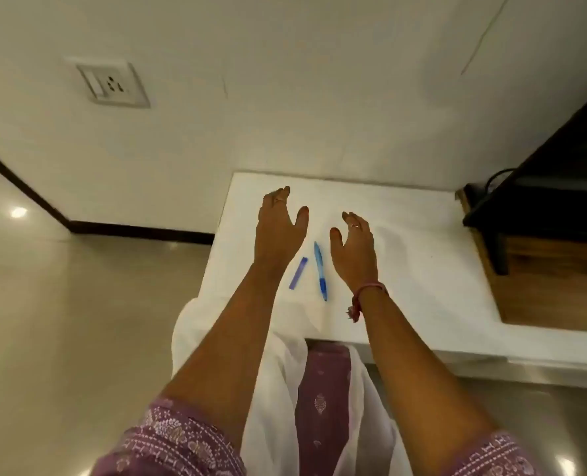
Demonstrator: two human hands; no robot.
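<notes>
A blue pen (320,269) lies on a white table (405,255), tip toward me. Just left of it lies its separate blue-violet cap (298,273). My left hand (278,228) is stretched out over the table to the left of the cap, fingers relaxed, holding nothing. My right hand (353,249) is stretched out to the right of the pen, fingers loosely bent, also holding nothing. A pink thread band sits on my right wrist. Both hands hover on either side of the pen and cap without touching them.
A wooden cabinet (552,280) with a black device (542,187) and cable stands at the table's right. The cream wall behind holds a socket plate (111,84). Shiny tiled floor (62,321) lies to the left. White cloth (271,389) hangs over my lap.
</notes>
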